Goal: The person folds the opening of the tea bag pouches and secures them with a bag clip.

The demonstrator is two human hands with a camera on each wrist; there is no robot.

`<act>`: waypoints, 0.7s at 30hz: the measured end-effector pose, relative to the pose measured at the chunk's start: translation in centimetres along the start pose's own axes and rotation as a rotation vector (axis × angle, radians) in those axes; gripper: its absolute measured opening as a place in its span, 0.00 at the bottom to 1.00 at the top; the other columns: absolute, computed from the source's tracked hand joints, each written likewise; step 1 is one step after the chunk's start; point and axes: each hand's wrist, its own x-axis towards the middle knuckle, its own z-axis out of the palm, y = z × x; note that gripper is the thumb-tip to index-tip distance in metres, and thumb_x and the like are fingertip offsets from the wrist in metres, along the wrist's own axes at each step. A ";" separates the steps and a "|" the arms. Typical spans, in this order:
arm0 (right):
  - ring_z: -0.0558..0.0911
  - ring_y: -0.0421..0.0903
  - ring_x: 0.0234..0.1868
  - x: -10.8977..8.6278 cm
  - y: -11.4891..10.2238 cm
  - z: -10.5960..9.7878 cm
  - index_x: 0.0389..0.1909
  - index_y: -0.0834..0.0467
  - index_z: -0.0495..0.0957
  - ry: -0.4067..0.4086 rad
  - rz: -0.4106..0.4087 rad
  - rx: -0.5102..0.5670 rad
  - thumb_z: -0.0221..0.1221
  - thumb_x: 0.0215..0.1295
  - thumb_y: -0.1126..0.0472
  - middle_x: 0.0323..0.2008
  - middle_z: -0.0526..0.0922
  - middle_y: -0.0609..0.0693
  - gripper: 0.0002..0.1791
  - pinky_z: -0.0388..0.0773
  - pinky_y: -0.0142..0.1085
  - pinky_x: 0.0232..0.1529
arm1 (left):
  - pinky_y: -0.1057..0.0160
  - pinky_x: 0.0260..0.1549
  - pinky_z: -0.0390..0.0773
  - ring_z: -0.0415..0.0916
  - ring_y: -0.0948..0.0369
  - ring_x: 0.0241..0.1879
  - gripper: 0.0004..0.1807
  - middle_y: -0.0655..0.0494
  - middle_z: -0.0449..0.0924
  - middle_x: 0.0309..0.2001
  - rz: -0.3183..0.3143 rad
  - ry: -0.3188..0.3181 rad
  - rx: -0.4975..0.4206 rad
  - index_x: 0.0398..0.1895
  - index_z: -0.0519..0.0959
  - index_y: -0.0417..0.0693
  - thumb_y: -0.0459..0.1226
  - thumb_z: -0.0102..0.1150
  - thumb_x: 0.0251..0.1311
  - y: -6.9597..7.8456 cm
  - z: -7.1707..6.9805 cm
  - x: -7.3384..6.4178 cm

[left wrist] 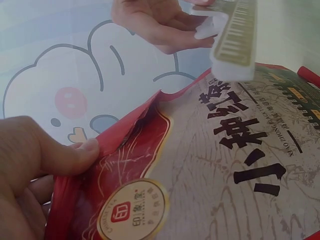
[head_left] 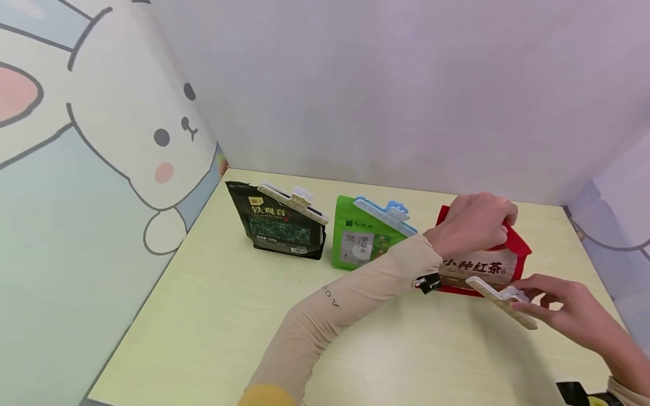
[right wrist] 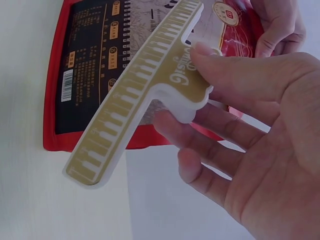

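Note:
At the right of the table stands a red tea bag (head_left: pixel 477 270) with a beige front label. My left hand (head_left: pixel 472 220) grips its top edge; in the left wrist view the thumb (left wrist: pixel 82 156) lies along the folded red rim. My right hand (head_left: pixel 574 310) pinches a white and gold clip (head_left: pixel 500 301) with a piano-key pattern by its handle. That clip is held in front of the bag's lower right side, its long bar slanting. In the right wrist view the clip (right wrist: pixel 135 95) overlaps the bag's dark side panel.
A black tea bag (head_left: pixel 279 228) with a white and gold clip (head_left: pixel 291 202) on its top corner stands at the left. Between it and my left forearm is a green tea bag (head_left: pixel 350 242) with a blue clip (head_left: pixel 386 214). Walls rise behind the table (head_left: pixel 213 327).

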 end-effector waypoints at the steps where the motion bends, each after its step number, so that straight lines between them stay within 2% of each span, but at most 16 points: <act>1: 0.76 0.32 0.28 0.0 0.0 -0.1 0.38 0.49 0.82 0.001 0.001 -0.001 0.73 0.41 0.68 0.28 0.79 0.37 0.20 0.70 0.21 0.25 | 0.75 0.27 0.68 0.69 0.74 0.37 0.10 0.76 0.76 0.40 0.004 0.002 0.000 0.42 0.80 0.69 0.41 0.52 0.62 0.0 0.0 0.0; 15: 0.74 0.31 0.27 0.0 -0.3 -1.4 0.36 0.49 0.83 0.054 0.013 0.011 0.72 0.42 0.71 0.27 0.78 0.37 0.20 0.69 0.20 0.27 | 0.74 0.25 0.67 0.70 0.74 0.37 0.12 0.76 0.76 0.40 0.001 0.009 0.032 0.43 0.80 0.70 0.41 0.51 0.63 -0.1 0.1 0.0; 21: 0.71 0.31 0.27 -0.1 -0.2 -2.1 0.35 0.51 0.84 0.097 0.040 0.005 0.73 0.41 0.71 0.27 0.77 0.36 0.19 0.66 0.22 0.24 | 0.75 0.25 0.67 0.69 0.74 0.37 0.11 0.75 0.76 0.40 0.009 0.012 0.005 0.42 0.80 0.69 0.41 0.52 0.63 0.0 0.1 -0.1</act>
